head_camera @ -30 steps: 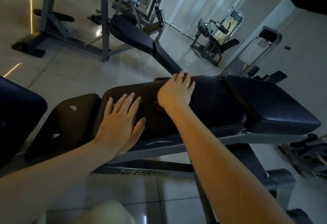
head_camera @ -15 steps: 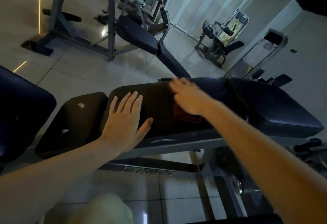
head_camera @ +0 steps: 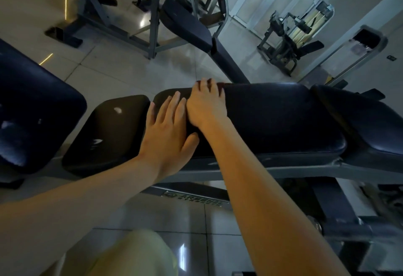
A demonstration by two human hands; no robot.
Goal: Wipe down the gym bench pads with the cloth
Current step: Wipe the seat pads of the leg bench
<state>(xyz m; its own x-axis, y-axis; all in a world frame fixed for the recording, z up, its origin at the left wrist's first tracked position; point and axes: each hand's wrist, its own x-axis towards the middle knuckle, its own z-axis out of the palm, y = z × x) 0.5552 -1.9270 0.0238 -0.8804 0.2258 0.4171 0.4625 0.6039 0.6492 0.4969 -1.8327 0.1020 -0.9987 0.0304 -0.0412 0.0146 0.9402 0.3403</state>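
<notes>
Black vinyl bench pad (head_camera: 272, 121) lies lengthwise left to right above tiled floor (head_camera: 122, 73), gym machines (head_camera: 290, 42) behind. Left hand (head_camera: 168, 129) rests flat, fingers straight; right hand (head_camera: 206, 105) covers dark red cloth (head_camera: 222, 84) at its far edge, grip unclear.

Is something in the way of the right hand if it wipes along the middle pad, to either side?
Leftward, yes: the left hand lies flat on the middle pad, close beside the right hand. Rightward, nothing visible lies on the pad.
</notes>
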